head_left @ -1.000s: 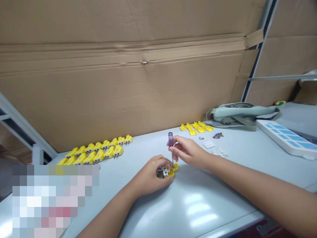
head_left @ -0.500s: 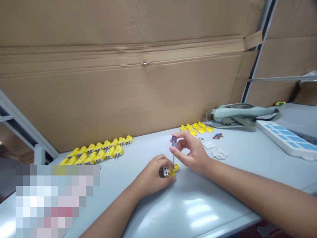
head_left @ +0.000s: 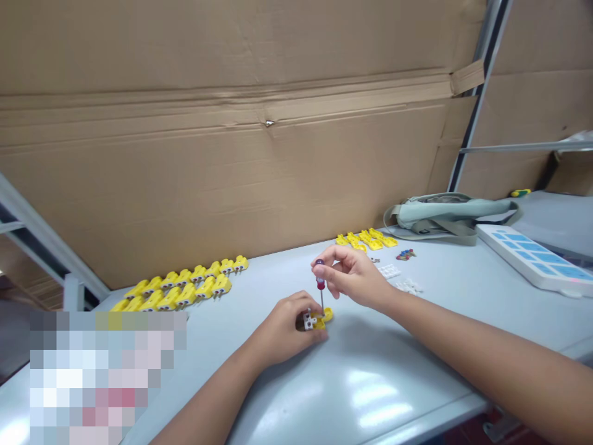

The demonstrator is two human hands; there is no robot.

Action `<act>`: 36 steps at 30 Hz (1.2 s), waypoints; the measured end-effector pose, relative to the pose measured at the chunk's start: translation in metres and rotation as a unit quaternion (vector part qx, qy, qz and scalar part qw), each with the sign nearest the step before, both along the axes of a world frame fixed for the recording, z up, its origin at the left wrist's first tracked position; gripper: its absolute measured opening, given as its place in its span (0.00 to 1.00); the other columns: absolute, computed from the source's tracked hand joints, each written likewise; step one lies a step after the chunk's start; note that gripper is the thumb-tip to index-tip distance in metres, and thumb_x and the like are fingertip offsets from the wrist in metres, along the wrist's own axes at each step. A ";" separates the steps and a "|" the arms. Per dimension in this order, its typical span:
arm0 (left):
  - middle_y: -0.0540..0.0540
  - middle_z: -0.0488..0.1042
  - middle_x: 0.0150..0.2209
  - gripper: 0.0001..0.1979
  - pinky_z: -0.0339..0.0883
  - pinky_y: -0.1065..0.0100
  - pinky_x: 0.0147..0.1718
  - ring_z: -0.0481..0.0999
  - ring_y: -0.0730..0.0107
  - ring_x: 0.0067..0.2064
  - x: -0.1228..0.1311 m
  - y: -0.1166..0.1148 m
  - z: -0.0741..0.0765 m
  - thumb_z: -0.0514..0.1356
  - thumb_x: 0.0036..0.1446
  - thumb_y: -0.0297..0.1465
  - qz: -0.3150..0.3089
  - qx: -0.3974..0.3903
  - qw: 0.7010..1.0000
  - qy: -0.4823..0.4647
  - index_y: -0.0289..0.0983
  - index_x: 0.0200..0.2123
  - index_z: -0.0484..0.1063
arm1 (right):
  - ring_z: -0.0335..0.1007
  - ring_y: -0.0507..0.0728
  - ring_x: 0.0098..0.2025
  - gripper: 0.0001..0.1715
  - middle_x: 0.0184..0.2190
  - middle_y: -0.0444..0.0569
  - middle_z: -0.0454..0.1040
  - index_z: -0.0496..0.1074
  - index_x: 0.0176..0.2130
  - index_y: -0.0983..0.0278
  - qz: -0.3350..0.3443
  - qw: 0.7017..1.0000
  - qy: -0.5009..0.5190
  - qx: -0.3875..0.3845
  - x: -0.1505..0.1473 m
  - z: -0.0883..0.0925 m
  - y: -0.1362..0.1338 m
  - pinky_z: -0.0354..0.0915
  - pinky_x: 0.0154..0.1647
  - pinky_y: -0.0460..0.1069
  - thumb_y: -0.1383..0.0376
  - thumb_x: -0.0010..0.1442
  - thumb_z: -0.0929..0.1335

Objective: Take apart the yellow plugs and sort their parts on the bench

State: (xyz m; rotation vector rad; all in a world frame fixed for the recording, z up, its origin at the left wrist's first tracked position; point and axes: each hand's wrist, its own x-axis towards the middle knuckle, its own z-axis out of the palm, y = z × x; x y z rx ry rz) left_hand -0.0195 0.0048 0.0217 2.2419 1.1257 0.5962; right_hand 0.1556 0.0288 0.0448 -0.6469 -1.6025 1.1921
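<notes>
My left hand (head_left: 282, 327) is closed around a yellow plug housing (head_left: 328, 314) low over the table. A white insert (head_left: 309, 321) with dark holes sits at the housing's left end, partly behind my fingers. My right hand (head_left: 354, 275) pinches a small screwdriver (head_left: 320, 283) by its purple-red handle. The shaft points down, nearly upright, and its tip reaches the housing near my left fingertips. Whether the tip sits on a screw is too small to tell.
Yellow plugs (head_left: 185, 293) with metal pins stand in two rows at the back left. At the back right lie yellow shells (head_left: 374, 244), white parts (head_left: 388, 271) and small coloured screwdrivers or bits (head_left: 406, 254). A grey-green bag (head_left: 435, 213) and a white-and-blue case (head_left: 532, 253) lie further right.
My right hand has moved slightly left and down, its fingers now curled over the top of the screwdriver's handle. My left hand still holds the housing in about the same place.
</notes>
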 end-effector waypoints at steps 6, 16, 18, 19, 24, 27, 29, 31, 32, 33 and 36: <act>0.49 0.68 0.34 0.08 0.61 0.70 0.31 0.67 0.71 0.31 0.000 0.001 0.000 0.63 0.46 0.30 -0.006 0.002 1.000 0.010 0.37 0.33 0.72 | 0.58 0.43 0.17 0.19 0.30 0.45 0.67 0.69 0.37 0.66 0.114 0.993 -0.010 -0.002 0.005 0.003 0.007 0.53 0.14 0.41 0.54 0.60 0.61; 0.49 0.69 0.36 0.09 0.62 0.70 0.35 0.68 0.70 0.35 -0.004 0.003 0.000 0.62 0.49 0.30 -0.028 0.013 0.999 0.023 0.39 0.36 0.72 | 0.46 0.41 0.15 0.18 0.24 0.36 0.64 0.58 0.31 0.62 0.158 0.978 0.116 -0.069 -0.001 -0.011 0.004 0.46 0.12 0.39 0.60 0.51 0.71; 0.49 0.69 0.37 0.09 0.63 0.69 0.36 0.68 0.69 0.35 -0.005 0.003 0.000 0.62 0.49 0.30 -0.025 0.011 0.999 0.026 0.39 0.36 0.71 | 0.48 0.41 0.15 0.22 0.25 0.37 0.66 0.55 0.27 0.62 0.163 0.977 0.120 -0.060 -0.002 -0.013 0.003 0.46 0.12 0.39 0.63 0.47 0.73; 0.49 0.69 0.37 0.09 0.63 0.69 0.36 0.68 0.69 0.35 -0.005 0.004 -0.001 0.62 0.49 0.30 -0.023 0.011 0.999 0.028 0.39 0.36 0.71 | 0.49 0.41 0.16 0.22 0.26 0.37 0.66 0.55 0.26 0.63 0.164 0.977 0.120 -0.057 -0.002 -0.013 0.003 0.47 0.12 0.39 0.63 0.46 0.74; 0.48 0.70 0.39 0.10 0.63 0.67 0.38 0.69 0.67 0.38 -0.006 0.004 -0.002 0.62 0.49 0.30 -0.033 0.010 0.999 0.023 0.39 0.37 0.71 | 0.52 0.41 0.16 0.15 0.29 0.41 0.68 0.64 0.31 0.64 0.178 0.980 0.062 -0.061 0.000 -0.012 0.004 0.50 0.14 0.40 0.58 0.50 0.71; 0.48 0.70 0.41 0.10 0.63 0.67 0.39 0.69 0.66 0.40 -0.006 0.004 -0.002 0.61 0.50 0.29 -0.043 0.003 0.999 0.014 0.40 0.38 0.71 | 0.57 0.43 0.16 0.19 0.27 0.42 0.67 0.68 0.41 0.65 0.215 0.976 0.011 -0.031 0.002 -0.010 0.006 0.55 0.16 0.42 0.53 0.57 0.65; 0.48 0.70 0.40 0.10 0.64 0.67 0.38 0.69 0.66 0.39 -0.006 0.003 -0.002 0.61 0.49 0.29 -0.038 0.000 0.999 0.012 0.39 0.38 0.71 | 0.59 0.43 0.17 0.22 0.27 0.42 0.65 0.67 0.45 0.65 0.209 0.978 0.007 -0.019 0.003 -0.009 0.006 0.56 0.17 0.42 0.52 0.60 0.61; 0.47 0.70 0.39 0.10 0.64 0.67 0.38 0.70 0.67 0.38 -0.005 0.003 -0.001 0.61 0.49 0.30 -0.034 -0.003 0.999 0.013 0.39 0.38 0.71 | 0.59 0.43 0.18 0.23 0.28 0.42 0.64 0.67 0.46 0.65 0.192 0.981 0.015 -0.027 0.003 -0.009 0.006 0.58 0.18 0.42 0.51 0.61 0.60; 0.47 0.70 0.40 0.10 0.64 0.67 0.38 0.70 0.67 0.38 -0.006 0.003 -0.001 0.61 0.49 0.30 -0.036 -0.004 0.999 0.012 0.39 0.38 0.71 | 0.59 0.43 0.18 0.23 0.28 0.41 0.64 0.66 0.46 0.65 0.187 0.981 0.023 -0.035 0.003 -0.010 0.006 0.58 0.18 0.42 0.51 0.60 0.61; 0.47 0.70 0.40 0.11 0.64 0.67 0.39 0.70 0.67 0.39 -0.006 0.003 -0.001 0.61 0.50 0.29 -0.040 -0.003 0.999 0.011 0.40 0.39 0.71 | 0.58 0.43 0.18 0.22 0.27 0.40 0.64 0.65 0.45 0.65 0.186 0.981 0.032 -0.045 0.003 -0.011 0.006 0.58 0.18 0.42 0.52 0.59 0.63; 0.47 0.71 0.42 0.11 0.63 0.66 0.41 0.70 0.66 0.41 -0.006 0.003 -0.001 0.61 0.50 0.29 -0.048 0.005 0.999 0.008 0.40 0.39 0.71 | 0.58 0.44 0.17 0.18 0.22 0.36 0.64 0.60 0.36 0.63 0.183 0.979 0.058 -0.069 0.001 -0.015 0.007 0.56 0.17 0.42 0.57 0.52 0.70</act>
